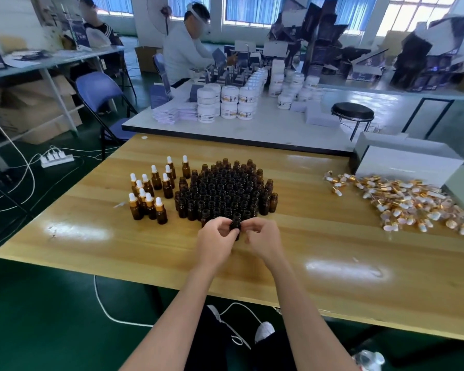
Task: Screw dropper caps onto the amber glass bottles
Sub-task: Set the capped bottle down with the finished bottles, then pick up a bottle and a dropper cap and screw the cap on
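Tabletop [91, 236]: rectangular, wood-grain surface with a glossy finish that reflects the window light in patches.

White box [402, 162]: rectangular and matte. It stands at the far right corner of the tabletop.

Uncapped bottles [225, 188]: a dense, roughly round cluster at mid-tabletop. They are dark amber glass, cylindrical, with narrow open threaded necks. All stand upright, packed side by side.

Dropper caps [402, 204]: a loose, tangled heap along the right edge, just in front of the white box. They have gold-coloured collars, white rounded bulbs and thin clear pipettes, lying at all angles.

Capped bottles [153, 191]: a smaller upright group left of the cluster and set apart from it. Each carries a gold collar and a white bulb.

Left hand [214, 242] and right hand [263, 242]: the 2 meet just in front of the cluster, toward the near edge.

Held bottle [235, 223]: 1 amber bottle, upright, neck open. The left grip is clamped round its body. The right grip is curled, with its fingertips pinching the bottle's other side.
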